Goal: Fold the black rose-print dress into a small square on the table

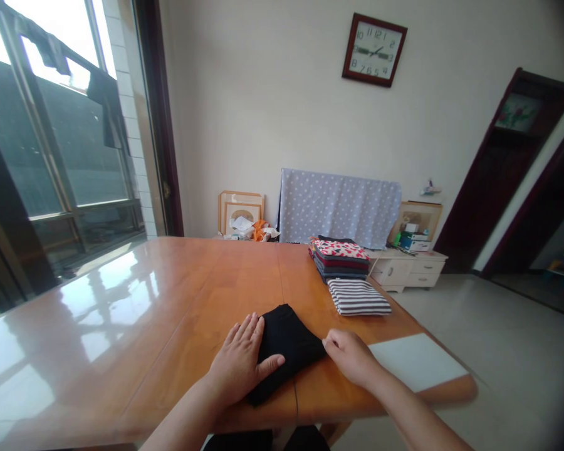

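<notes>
A folded black garment [291, 344] lies on the wooden table in front of me; its exact kind does not show. Spread flat, my left hand [247, 354] rests across the garment's left side, thumb on top of the cloth. My right hand [350, 354] is closed in a pinch on the garment's right corner, which is drawn out to a point. Beyond it to the right sits a folded striped garment [360, 297] in white and dark grey. Behind that rises a stack of folded clothes [341, 260], with a red-and-white patterned piece near the top.
The glossy wooden table [192, 313] reaches toward a window on the left. A pale flat sheet [418, 360] lies by its right edge. Past the table stand a covered object under a dotted blue cloth [338, 207] and a white cabinet [404, 272]. A clock [375, 50] hangs above.
</notes>
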`<act>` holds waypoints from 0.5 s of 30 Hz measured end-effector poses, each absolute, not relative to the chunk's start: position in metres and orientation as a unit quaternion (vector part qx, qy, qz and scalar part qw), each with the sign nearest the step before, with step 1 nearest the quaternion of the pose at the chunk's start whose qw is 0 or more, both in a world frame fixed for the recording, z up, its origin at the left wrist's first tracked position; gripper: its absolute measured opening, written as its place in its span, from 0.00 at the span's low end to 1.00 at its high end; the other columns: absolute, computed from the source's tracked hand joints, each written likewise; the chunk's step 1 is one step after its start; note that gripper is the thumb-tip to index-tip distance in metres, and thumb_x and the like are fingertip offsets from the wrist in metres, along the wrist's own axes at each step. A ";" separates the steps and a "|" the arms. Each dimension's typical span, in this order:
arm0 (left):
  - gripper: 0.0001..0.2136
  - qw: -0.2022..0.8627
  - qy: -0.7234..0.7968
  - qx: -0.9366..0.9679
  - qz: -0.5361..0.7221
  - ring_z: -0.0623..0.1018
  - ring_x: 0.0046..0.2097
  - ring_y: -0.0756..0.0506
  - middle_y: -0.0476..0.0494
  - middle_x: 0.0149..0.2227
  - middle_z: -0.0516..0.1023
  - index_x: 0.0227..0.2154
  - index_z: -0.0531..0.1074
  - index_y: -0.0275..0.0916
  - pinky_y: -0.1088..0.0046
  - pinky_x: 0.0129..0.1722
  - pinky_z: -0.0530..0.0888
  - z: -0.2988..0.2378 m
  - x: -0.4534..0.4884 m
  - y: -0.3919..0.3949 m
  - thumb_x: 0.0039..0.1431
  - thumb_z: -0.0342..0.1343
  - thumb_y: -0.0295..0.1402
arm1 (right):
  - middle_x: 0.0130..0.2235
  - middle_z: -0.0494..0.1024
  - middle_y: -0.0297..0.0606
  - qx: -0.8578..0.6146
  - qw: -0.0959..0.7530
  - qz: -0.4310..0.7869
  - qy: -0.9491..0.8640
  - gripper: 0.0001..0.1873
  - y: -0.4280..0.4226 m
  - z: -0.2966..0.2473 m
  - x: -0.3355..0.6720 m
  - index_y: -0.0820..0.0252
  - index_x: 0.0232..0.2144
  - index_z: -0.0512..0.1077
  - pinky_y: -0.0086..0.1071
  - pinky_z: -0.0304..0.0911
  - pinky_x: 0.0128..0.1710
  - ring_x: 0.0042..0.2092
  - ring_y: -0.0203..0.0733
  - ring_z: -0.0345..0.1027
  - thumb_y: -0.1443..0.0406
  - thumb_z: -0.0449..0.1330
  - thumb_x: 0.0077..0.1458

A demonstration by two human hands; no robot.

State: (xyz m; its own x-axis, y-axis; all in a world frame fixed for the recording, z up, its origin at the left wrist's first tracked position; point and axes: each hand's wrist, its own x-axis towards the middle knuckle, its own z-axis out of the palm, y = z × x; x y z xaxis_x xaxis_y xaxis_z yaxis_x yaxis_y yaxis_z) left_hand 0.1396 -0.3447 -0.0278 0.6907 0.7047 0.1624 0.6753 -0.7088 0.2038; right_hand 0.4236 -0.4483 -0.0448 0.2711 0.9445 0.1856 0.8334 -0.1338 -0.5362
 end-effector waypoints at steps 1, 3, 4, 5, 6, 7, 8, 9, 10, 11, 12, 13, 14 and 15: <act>0.46 0.065 0.377 0.917 0.112 0.49 0.71 0.36 0.33 0.71 0.48 0.69 0.52 0.33 0.53 0.69 0.49 -0.027 0.139 -0.345 0.59 0.37 0.66 | 0.25 0.72 0.31 -0.745 0.283 0.108 -0.594 0.17 -0.447 -0.044 0.423 0.58 0.22 0.64 0.28 0.50 0.30 0.29 0.36 0.63 0.58 0.52 0.60; 0.47 0.070 0.378 0.917 0.106 0.49 0.71 0.36 0.33 0.71 0.47 0.69 0.52 0.33 0.53 0.69 0.49 -0.027 0.139 -0.344 0.58 0.37 0.66 | 0.25 0.72 0.31 -0.739 0.294 0.127 -0.592 0.18 -0.445 -0.040 0.419 0.58 0.22 0.64 0.28 0.51 0.30 0.29 0.36 0.63 0.57 0.52 0.61; 0.47 0.072 0.378 0.917 0.105 0.49 0.71 0.36 0.33 0.71 0.47 0.69 0.52 0.32 0.53 0.69 0.49 -0.027 0.139 -0.344 0.58 0.37 0.66 | 0.25 0.73 0.31 -0.736 0.302 0.133 -0.591 0.19 -0.445 -0.038 0.416 0.58 0.22 0.64 0.28 0.51 0.30 0.29 0.36 0.63 0.56 0.51 0.62; 0.47 0.075 0.378 0.916 0.107 0.49 0.71 0.36 0.33 0.71 0.47 0.69 0.52 0.32 0.53 0.69 0.49 -0.028 0.139 -0.344 0.58 0.38 0.66 | 0.26 0.73 0.31 -0.731 0.310 0.134 -0.593 0.19 -0.444 -0.035 0.412 0.58 0.23 0.65 0.28 0.51 0.30 0.29 0.37 0.64 0.54 0.50 0.63; 0.47 0.078 0.378 0.916 0.110 0.49 0.71 0.35 0.32 0.71 0.47 0.69 0.52 0.32 0.52 0.69 0.49 -0.028 0.140 -0.344 0.58 0.38 0.66 | 0.26 0.73 0.32 -0.728 0.314 0.129 -0.596 0.20 -0.444 -0.032 0.409 0.58 0.24 0.65 0.28 0.51 0.30 0.30 0.37 0.64 0.53 0.49 0.64; 0.47 0.082 0.377 0.915 0.114 0.49 0.71 0.35 0.33 0.71 0.47 0.68 0.53 0.32 0.52 0.69 0.49 -0.029 0.140 -0.344 0.58 0.39 0.66 | 0.27 0.73 0.32 -0.727 0.311 0.119 -0.601 0.21 -0.444 -0.030 0.405 0.58 0.25 0.65 0.29 0.50 0.29 0.30 0.37 0.64 0.52 0.49 0.64; 0.46 0.087 0.376 0.915 0.119 0.49 0.71 0.35 0.33 0.71 0.47 0.68 0.53 0.32 0.52 0.69 0.48 -0.029 0.140 -0.344 0.58 0.39 0.66 | 0.27 0.73 0.31 -0.728 0.300 0.105 -0.607 0.21 -0.445 -0.028 0.402 0.57 0.25 0.64 0.29 0.49 0.29 0.30 0.37 0.64 0.52 0.49 0.64; 0.46 0.095 0.375 0.913 0.126 0.49 0.71 0.35 0.33 0.71 0.48 0.68 0.53 0.32 0.51 0.69 0.48 -0.029 0.141 -0.344 0.58 0.40 0.65 | 0.26 0.72 0.31 -0.733 0.281 0.092 -0.613 0.21 -0.445 -0.026 0.400 0.57 0.25 0.64 0.29 0.48 0.29 0.29 0.36 0.63 0.52 0.49 0.64; 0.46 0.107 0.373 0.912 0.132 0.48 0.71 0.35 0.32 0.71 0.48 0.68 0.53 0.32 0.51 0.69 0.47 -0.028 0.141 -0.344 0.58 0.42 0.65 | 0.25 0.71 0.31 -0.738 0.259 0.082 -0.617 0.20 -0.445 -0.025 0.398 0.57 0.24 0.63 0.29 0.46 0.28 0.28 0.36 0.62 0.52 0.50 0.64; 0.46 0.126 0.368 0.911 0.137 0.49 0.71 0.35 0.33 0.71 0.49 0.68 0.54 0.32 0.51 0.69 0.47 -0.027 0.140 -0.344 0.58 0.44 0.64 | 0.24 0.70 0.31 -0.744 0.244 0.076 -0.618 0.20 -0.444 -0.023 0.397 0.57 0.23 0.63 0.30 0.45 0.28 0.28 0.36 0.62 0.53 0.51 0.63; 0.45 0.152 0.363 0.908 0.146 0.49 0.71 0.35 0.33 0.70 0.50 0.68 0.55 0.33 0.51 0.69 0.48 -0.025 0.138 -0.342 0.58 0.45 0.63 | 0.24 0.71 0.31 -0.746 0.238 0.073 -0.618 0.20 -0.444 -0.022 0.397 0.57 0.23 0.63 0.30 0.46 0.28 0.28 0.36 0.62 0.53 0.51 0.63; 0.42 0.184 0.360 0.900 0.162 0.51 0.71 0.35 0.34 0.70 0.52 0.67 0.56 0.34 0.52 0.69 0.49 -0.023 0.136 -0.340 0.59 0.46 0.62 | 0.25 0.71 0.31 -0.743 0.243 0.075 -0.619 0.19 -0.443 -0.021 0.397 0.57 0.23 0.64 0.30 0.47 0.28 0.28 0.37 0.63 0.54 0.52 0.62; 0.39 0.220 0.360 0.887 0.188 0.54 0.70 0.37 0.35 0.70 0.55 0.67 0.57 0.36 0.53 0.69 0.52 -0.021 0.132 -0.337 0.61 0.46 0.59 | 0.26 0.73 0.32 -0.736 0.258 0.080 -0.621 0.19 -0.441 -0.021 0.397 0.57 0.24 0.65 0.29 0.49 0.29 0.29 0.37 0.64 0.54 0.52 0.62; 0.35 0.251 0.367 0.867 0.225 0.59 0.69 0.38 0.36 0.68 0.59 0.66 0.59 0.38 0.56 0.67 0.56 -0.020 0.126 -0.332 0.63 0.45 0.57 | 0.27 0.74 0.32 -0.726 0.278 0.087 -0.623 0.18 -0.440 -0.021 0.397 0.57 0.25 0.67 0.29 0.51 0.30 0.31 0.38 0.66 0.54 0.52 0.62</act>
